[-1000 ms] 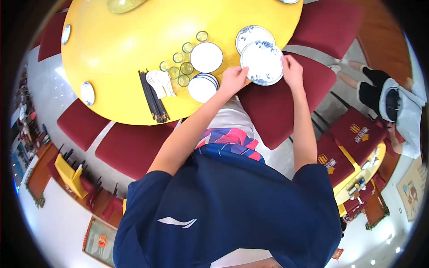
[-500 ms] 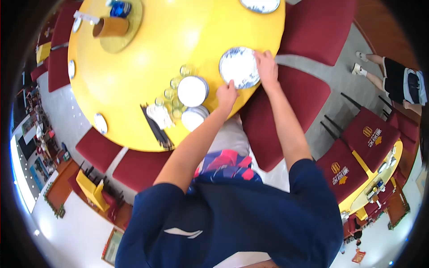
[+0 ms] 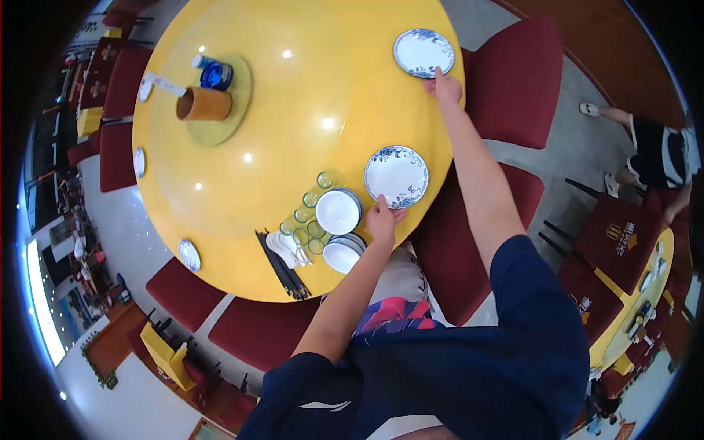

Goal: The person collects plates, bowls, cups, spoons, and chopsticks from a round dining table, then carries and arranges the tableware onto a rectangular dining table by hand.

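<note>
My left hand (image 3: 382,223) pinches the near rim of a white plate with a blue floral border (image 3: 396,176), thumb on top and fingers under the edge. Farther along the table edge, my right hand (image 3: 446,88) grips a second plate of the same pattern (image 3: 424,53) by its near rim. To the left of my left hand stand two stacks of white bowls, one taller-looking stack (image 3: 338,212) and another (image 3: 343,254) closer to me. Several clear glasses (image 3: 311,198) cluster beside the bowls. White spoons (image 3: 284,246) and black chopsticks (image 3: 282,265) lie next to them.
The round yellow table (image 3: 293,110) carries a wooden holder (image 3: 203,104) and a blue object (image 3: 216,75) on a round mat. More plates (image 3: 189,254) sit around its left edge. Dark red chairs (image 3: 513,81) surround it. Another person (image 3: 656,150) walks at the right.
My right hand has left the near plate and reached forward to the farther one, gripping its rim. My left hand stays on the near plate. The view has shifted.
</note>
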The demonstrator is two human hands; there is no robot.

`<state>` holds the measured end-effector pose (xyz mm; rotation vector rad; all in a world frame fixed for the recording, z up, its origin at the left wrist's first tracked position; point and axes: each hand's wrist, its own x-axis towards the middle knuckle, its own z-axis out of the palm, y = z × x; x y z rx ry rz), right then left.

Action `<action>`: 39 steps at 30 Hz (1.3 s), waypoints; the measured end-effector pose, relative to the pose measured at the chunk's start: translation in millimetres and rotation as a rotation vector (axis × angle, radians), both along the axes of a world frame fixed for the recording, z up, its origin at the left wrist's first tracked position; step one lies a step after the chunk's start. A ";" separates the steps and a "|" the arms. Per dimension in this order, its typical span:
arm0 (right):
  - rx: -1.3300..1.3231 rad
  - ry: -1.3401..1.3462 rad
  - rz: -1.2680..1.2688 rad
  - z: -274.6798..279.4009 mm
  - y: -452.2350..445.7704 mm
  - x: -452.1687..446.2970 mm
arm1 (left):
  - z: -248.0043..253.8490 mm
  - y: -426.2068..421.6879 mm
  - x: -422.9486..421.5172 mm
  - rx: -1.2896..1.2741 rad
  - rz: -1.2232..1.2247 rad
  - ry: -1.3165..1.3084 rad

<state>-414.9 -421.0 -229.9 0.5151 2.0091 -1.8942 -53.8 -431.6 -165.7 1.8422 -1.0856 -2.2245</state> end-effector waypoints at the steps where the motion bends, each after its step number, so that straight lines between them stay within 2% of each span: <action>1: 0.039 -0.053 -0.015 -7.6 -5.7 -9.6 | 1.0 -1.0 2.0 -0.006 0.038 -0.028; 7: 0.074 -0.099 0.052 12.4 2.3 10.8 | -3.8 1.9 0.3 0.182 0.317 0.099; 10: 0.022 -0.047 0.168 37.3 27.1 50.1 | -3.0 1.6 1.6 0.230 0.346 0.124; 12: -0.036 -0.058 0.341 60.7 48.2 86.7 | 0.5 0.3 4.6 0.238 0.293 0.115; 13: -0.036 -0.063 0.344 70.3 58.6 106.1 | 6.4 0.2 7.9 0.238 0.298 0.110; 17: 0.020 -0.031 0.567 87.8 84.4 181.4 | 29.1 -3.2 46.7 0.401 0.207 0.104; 19: 0.086 0.031 0.672 79.8 92.4 204.7 | 63.8 -7.5 73.1 0.532 -0.024 0.210; 21: 0.167 0.014 0.713 83.0 91.5 216.9 | 89.1 -15.6 99.9 0.556 -0.057 0.176; 23: 0.178 0.001 0.704 82.0 90.1 225.8 | 96.9 -27.2 146.1 0.648 -0.167 0.495; 25: 0.215 0.042 0.770 76.5 92.1 223.0 | 111.9 -37.1 183.8 0.478 -0.198 0.520; 29: 0.232 -0.052 0.758 77.6 89.9 219.4 | 114.0 -47.2 256.3 0.343 0.184 0.564; 30: 0.234 -0.050 0.757 76.7 88.3 217.0 | 113.2 -47.6 274.5 0.344 0.184 0.566; 32: 0.453 0.061 0.913 71.9 89.3 215.6 | 113.3 -41.6 312.6 0.331 0.395 0.611; 33: 0.450 0.061 0.934 74.3 87.7 217.9 | 116.1 -36.9 325.9 0.323 0.415 0.610; 35: 0.761 0.372 1.129 82.8 73.5 220.0 | 119.0 -27.3 350.2 0.250 0.494 0.548; 37: 0.774 0.274 1.095 79.3 66.4 223.3 | 115.9 -13.0 374.7 0.218 0.600 0.550; 39: 0.814 0.309 1.134 67.8 73.7 220.5 | 108.3 2.7 399.4 0.162 0.634 0.475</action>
